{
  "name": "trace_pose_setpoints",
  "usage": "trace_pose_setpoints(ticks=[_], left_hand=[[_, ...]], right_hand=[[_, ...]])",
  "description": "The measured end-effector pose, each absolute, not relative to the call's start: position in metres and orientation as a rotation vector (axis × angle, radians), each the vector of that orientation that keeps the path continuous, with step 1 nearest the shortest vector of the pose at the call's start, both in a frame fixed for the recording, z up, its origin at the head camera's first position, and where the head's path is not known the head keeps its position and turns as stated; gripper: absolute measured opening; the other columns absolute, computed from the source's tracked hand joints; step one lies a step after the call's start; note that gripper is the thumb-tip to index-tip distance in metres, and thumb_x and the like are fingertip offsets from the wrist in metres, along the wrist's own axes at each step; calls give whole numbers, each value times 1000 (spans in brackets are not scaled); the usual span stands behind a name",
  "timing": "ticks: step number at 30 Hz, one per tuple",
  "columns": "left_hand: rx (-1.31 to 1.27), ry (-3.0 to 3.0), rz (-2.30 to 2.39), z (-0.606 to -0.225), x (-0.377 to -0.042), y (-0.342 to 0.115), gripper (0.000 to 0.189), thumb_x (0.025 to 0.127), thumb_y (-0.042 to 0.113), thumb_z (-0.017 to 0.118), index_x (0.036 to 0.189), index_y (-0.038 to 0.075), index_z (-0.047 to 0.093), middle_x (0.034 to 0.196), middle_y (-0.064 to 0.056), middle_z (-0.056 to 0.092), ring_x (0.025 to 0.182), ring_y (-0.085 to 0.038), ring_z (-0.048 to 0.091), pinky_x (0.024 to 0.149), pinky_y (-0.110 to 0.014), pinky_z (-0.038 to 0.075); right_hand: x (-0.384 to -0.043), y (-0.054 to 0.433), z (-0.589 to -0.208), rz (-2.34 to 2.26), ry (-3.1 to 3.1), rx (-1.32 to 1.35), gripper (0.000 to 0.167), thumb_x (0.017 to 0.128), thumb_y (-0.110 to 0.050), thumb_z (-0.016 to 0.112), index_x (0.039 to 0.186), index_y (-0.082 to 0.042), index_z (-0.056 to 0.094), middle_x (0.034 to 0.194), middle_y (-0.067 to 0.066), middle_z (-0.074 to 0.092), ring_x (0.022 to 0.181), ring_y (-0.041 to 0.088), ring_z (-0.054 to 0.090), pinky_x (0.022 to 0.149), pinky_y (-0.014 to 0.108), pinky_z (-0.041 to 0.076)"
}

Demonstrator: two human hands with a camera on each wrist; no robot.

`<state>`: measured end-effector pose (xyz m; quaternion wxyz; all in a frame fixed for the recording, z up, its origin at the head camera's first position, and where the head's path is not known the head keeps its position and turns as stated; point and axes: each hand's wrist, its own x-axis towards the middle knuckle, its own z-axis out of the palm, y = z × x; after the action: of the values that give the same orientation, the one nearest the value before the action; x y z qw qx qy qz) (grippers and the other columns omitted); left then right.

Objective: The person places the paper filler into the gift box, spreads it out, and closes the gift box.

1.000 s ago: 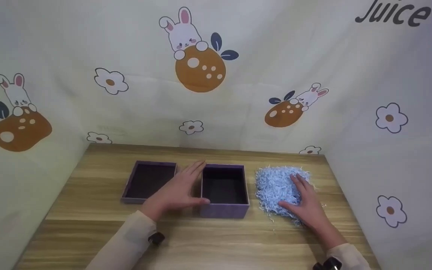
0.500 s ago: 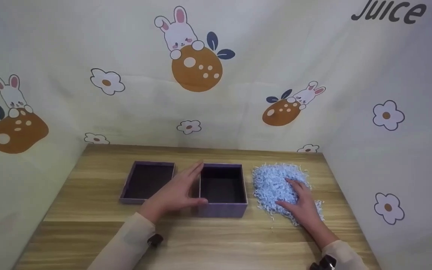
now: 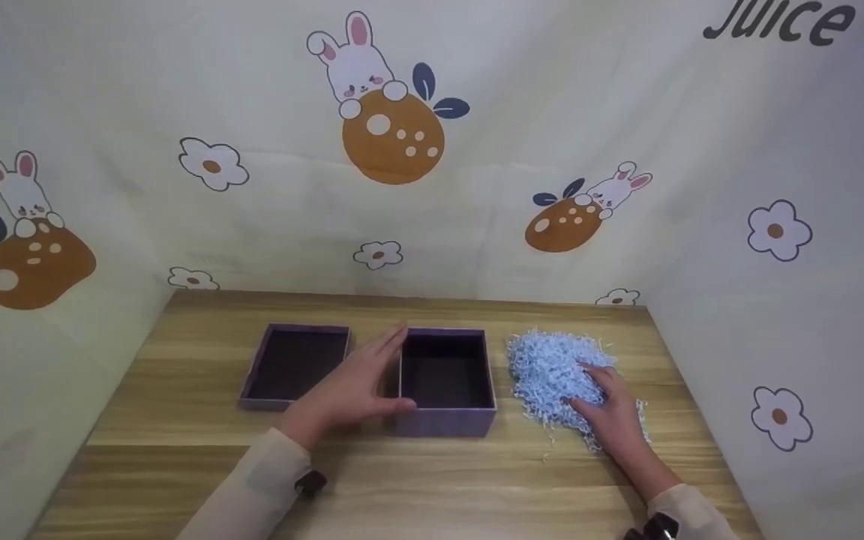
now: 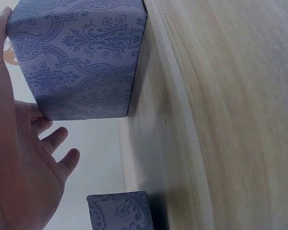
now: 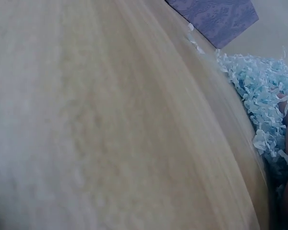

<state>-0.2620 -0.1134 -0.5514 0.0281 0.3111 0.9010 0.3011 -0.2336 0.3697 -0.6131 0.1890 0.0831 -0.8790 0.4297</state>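
An uncovered purple box (image 3: 443, 422) with a dark inside stands on the table; in the left wrist view its patterned side (image 4: 81, 62) shows. My left hand (image 3: 346, 390) spans the box's left side and holds it, thumb at the front corner and fingers at the back corner. To the right lies a heap of light blue shredded paper (image 3: 552, 371). My right hand (image 3: 616, 416) grips into the heap's right side, fingertips partly sunk in the strands. In the right wrist view only an edge of that hand appears beside the shredded paper (image 5: 259, 91).
A shallow purple box lid (image 3: 297, 364), inside facing up, lies left of the box, partly behind the left hand. Loose paper strands (image 3: 643, 420) lie by the right wrist. The wooden table (image 3: 417, 487) meets a printed curtain (image 3: 289, 210) at the back and sides.
My right hand has drawn slightly towards me in the shredded paper, its fingers and thumb now closer together. Strands have shifted near the wrist. The left hand and box stay in place.
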Motion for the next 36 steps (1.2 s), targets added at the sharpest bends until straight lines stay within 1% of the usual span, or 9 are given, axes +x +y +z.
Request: trace_pose_setpoints(ticks=[3, 5, 11, 15, 20, 23, 27, 31, 36], left_hand=[[955, 2770, 924, -550, -262, -113, 123, 91, 85, 68, 180, 20, 13, 187, -3, 10, 170, -30, 16, 134, -57, 21], [953, 2771, 939, -549, -262, -113, 123, 91, 83, 69, 180, 20, 13, 187, -2, 11, 169, -29, 17, 134, -58, 21], [954, 2781, 979, -554, -260, -118, 118, 93, 72, 77, 179, 18, 17, 186, -7, 16, 168, -32, 20, 133, -62, 23], [935, 2767, 1005, -559, -256, -117, 117, 93, 69, 79, 179, 18, 18, 186, -7, 16, 169, -34, 20, 133, -61, 22], [912, 2762, 1012, -559, -254, -114, 116, 93, 65, 81, 179, 21, 17, 186, -4, 15, 169, -32, 19, 133, -61, 22], [908, 2766, 995, -557, -255, -114, 119, 92, 74, 77, 180, 25, 15, 186, 0, 12, 169, -31, 18, 134, -59, 21], [903, 2765, 981, -553, -257, -113, 122, 89, 84, 71, 180, 26, 14, 186, 3, 11, 169, -32, 18, 134, -58, 22], [883, 2755, 992, -550, -258, -113, 125, 87, 88, 69, 180, 25, 15, 186, 5, 10, 169, -34, 19, 134, -59, 22], [923, 2758, 1002, -551, -261, -113, 122, 89, 76, 78, 179, 19, 18, 186, -3, 14, 168, -37, 20, 133, -63, 22]], right_hand=[[-231, 370, -607, 1238, -2423, 225, 61, 78, 10, 94, 136, -1, 76, 124, 10, 73, 120, 10, 62, 105, 6, 41], [-232, 369, -601, 1252, -2375, 272, 60, 77, 12, 94, 134, 1, 76, 123, 13, 72, 119, 8, 61, 106, 8, 42], [-231, 358, -573, 1303, -2311, 367, 60, 76, 17, 90, 133, 4, 75, 119, 16, 69, 114, 6, 59, 103, 10, 44], [-223, 351, -549, 1368, -2324, 352, 61, 78, 19, 88, 135, 3, 75, 123, 13, 67, 118, 6, 58, 105, 10, 45], [-224, 355, -533, 1360, -2298, 448, 62, 76, 20, 88, 133, 1, 76, 125, 12, 67, 118, 9, 60, 102, 12, 49], [-224, 351, -519, 1325, -2298, 508, 61, 73, 20, 89, 130, 1, 77, 127, 13, 68, 118, 8, 60, 102, 11, 49], [-223, 345, -498, 1307, -2378, 560, 59, 76, 15, 92, 131, -5, 79, 129, 9, 69, 119, 10, 61, 101, 13, 50], [-227, 334, -480, 1266, -2483, 650, 59, 81, 7, 94, 134, -12, 79, 131, 2, 70, 122, 13, 62, 103, 16, 52], [-237, 316, -469, 1144, -2557, 820, 61, 82, -1, 96, 138, -17, 78, 132, -3, 71, 127, 19, 63, 110, 22, 50]])
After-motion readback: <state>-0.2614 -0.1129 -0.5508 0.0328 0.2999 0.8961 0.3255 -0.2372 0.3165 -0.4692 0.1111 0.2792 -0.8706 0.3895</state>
